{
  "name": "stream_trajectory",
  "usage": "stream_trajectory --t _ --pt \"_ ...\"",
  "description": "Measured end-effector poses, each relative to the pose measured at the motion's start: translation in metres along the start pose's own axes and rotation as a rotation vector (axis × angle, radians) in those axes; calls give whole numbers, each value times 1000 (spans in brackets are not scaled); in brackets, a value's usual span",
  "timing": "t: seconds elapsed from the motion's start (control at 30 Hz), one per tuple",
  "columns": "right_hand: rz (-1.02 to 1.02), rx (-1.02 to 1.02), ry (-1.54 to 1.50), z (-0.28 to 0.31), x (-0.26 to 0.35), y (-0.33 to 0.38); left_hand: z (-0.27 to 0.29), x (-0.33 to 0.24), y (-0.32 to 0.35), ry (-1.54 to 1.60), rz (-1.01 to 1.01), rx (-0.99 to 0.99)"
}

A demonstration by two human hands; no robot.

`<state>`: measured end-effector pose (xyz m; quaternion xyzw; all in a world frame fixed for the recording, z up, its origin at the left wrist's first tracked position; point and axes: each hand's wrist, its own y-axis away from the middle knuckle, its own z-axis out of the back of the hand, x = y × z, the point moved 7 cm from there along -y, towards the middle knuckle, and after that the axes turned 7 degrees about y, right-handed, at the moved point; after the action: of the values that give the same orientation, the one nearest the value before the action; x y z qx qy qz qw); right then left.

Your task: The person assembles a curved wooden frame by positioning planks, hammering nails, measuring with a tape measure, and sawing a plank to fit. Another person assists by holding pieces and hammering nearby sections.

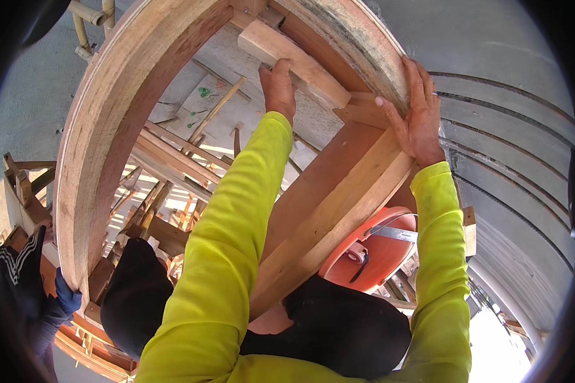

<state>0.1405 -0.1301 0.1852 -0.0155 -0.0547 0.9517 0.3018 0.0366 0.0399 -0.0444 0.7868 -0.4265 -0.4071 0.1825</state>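
Observation:
A large wooden frame point(89, 179) with a curved outer edge and straight cross boards stands in front of me. My left hand point(278, 90) reaches into its opening and grips a short wooden block point(294, 62) lying along the inside of the upper right part; some of its fingers are hidden behind the block. My right hand point(418, 115) is wrapped over the frame's right edge, thumb on the inner side, near the corner where a long wooden beam point(338, 223) meets it. Both my arms wear bright yellow sleeves.
An orange bucket point(380, 246) holding a roll and a metal strip stands below right. At lower left, another person's gloved hand point(67, 293) touches the frame. Rebar rods point(504, 108) project along the grey wall at right. Scrap timber point(166, 230) lies below; bamboo poles point(83, 25) stand upper left.

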Motion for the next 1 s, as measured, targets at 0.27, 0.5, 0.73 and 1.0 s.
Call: stream_trajectory --t 0.27,0.5,0.73,1.0 --pt "-10 -16 -38 20 10 0 -16 33 -4 14 -18 -12" --pt "-34 27 -9 24 15 -3 -26 23 6 -130 22 106" --pt "-41 42 13 20 15 -3 -44 20 -4 -160 71 43" --pt "-17 39 32 20 19 -2 -43 58 -21 -281 -249 -231"
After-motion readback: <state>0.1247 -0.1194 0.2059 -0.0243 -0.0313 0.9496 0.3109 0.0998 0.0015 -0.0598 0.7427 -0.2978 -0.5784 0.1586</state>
